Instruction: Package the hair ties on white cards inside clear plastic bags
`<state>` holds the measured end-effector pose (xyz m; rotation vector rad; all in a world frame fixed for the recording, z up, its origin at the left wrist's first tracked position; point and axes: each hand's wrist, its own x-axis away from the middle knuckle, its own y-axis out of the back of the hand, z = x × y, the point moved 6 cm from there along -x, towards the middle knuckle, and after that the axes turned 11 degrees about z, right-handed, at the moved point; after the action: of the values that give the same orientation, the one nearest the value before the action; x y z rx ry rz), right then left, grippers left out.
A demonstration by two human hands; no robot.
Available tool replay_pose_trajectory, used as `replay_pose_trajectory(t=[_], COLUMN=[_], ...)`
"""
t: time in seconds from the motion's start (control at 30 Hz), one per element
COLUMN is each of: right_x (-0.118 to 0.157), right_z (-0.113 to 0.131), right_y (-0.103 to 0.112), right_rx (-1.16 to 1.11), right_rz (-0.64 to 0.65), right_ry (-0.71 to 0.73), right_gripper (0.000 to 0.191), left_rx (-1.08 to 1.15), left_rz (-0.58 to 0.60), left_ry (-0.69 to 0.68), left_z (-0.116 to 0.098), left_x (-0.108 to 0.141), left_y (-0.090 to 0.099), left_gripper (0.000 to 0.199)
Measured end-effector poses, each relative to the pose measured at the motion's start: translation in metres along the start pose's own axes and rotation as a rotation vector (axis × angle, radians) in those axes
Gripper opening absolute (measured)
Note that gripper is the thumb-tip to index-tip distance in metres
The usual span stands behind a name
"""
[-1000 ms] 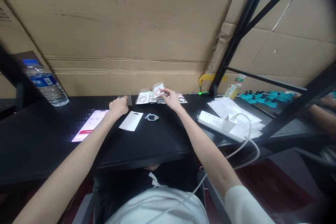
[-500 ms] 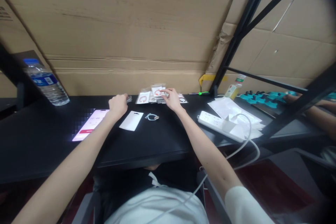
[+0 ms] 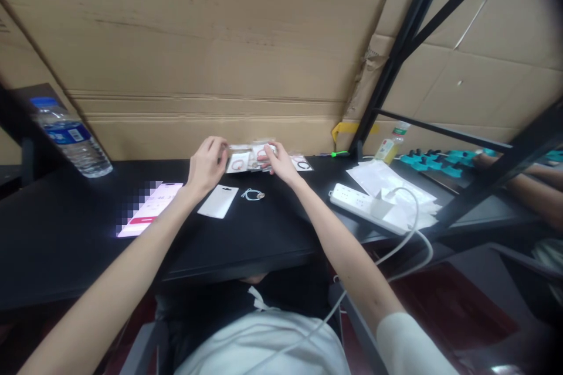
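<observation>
Several small clear packets [image 3: 238, 163] lie in an overlapping pile at the back of the black table; white cards with thin red or dark bands show inside. My left hand [image 3: 208, 165] is at the pile's left edge, fingers bent and thumb apart, its fingertips partly hidden. From the right, my right hand [image 3: 281, 165] touches the pile with its fingers stretched over the packets. A packet with a dark band [image 3: 302, 163] sticks out beside that hand. Nearer me are a blank white hang card [image 3: 219, 201] and a pale blue cord bracelet [image 3: 253, 194] with a small round piece.
A lit phone [image 3: 152, 211] lies under my left forearm. On the left stands a water bottle [image 3: 74, 137]. To the right are a white power strip [image 3: 365, 208] with cables, papers [image 3: 387, 181], a drink bottle [image 3: 391, 143] and a black frame post. Another person's arm [image 3: 519, 181] reaches beside teal parts.
My left hand has moved right and away to the packet pile; the small clear item at its fingertips no longer shows. My right hand has shifted slightly left and stays on the pile.
</observation>
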<state>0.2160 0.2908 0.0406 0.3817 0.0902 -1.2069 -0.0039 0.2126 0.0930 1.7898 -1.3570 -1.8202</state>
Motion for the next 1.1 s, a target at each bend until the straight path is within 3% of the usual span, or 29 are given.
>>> replay_pose_trajectory(t=[0.13,0.33,0.5,0.7,0.87,1.0,1.1], right_x=[0.003,0.012,0.01,0.004,0.008,0.014,0.016], right_z=[0.0,0.003,-0.002,-0.003,0.007,0.011,0.011], right_y=[0.001,-0.008,-0.008,-0.005,-0.012,-0.022,-0.034], right_rx=[-0.116,0.003,0.121,0.146,0.051,-0.095,-0.215], right_rz=[-0.002,0.069,0.03,-0.004,-0.033,-0.009,0.082], right_ry=[-0.073,-0.153,-0.15,-0.016,0.001,-0.048,-0.081], right_gripper=[0.063,0.071,0.06,0.037,0.029,0.025,0.017], left_rx=[0.024,0.039,0.026,-0.104,-0.096,-0.153,-0.171], left_rz=[0.093,0.123,0.122,0.211,0.164,0.222,0.283], left_ry=[-0.125,-0.214,-0.256,-0.225,-0.089,-0.114,-0.149], left_z=[-0.006,-0.005,-0.007,-0.002,-0.008,-0.02,-0.02], left_x=[0.002,0.003,0.003,0.003,0.002,0.005,0.006], left_y=[-0.008,-0.013,-0.013,-0.02,-0.019,-0.027,-0.035], left_gripper=[0.023,0.019,0.02,0.033,0.027,0.061,0.065])
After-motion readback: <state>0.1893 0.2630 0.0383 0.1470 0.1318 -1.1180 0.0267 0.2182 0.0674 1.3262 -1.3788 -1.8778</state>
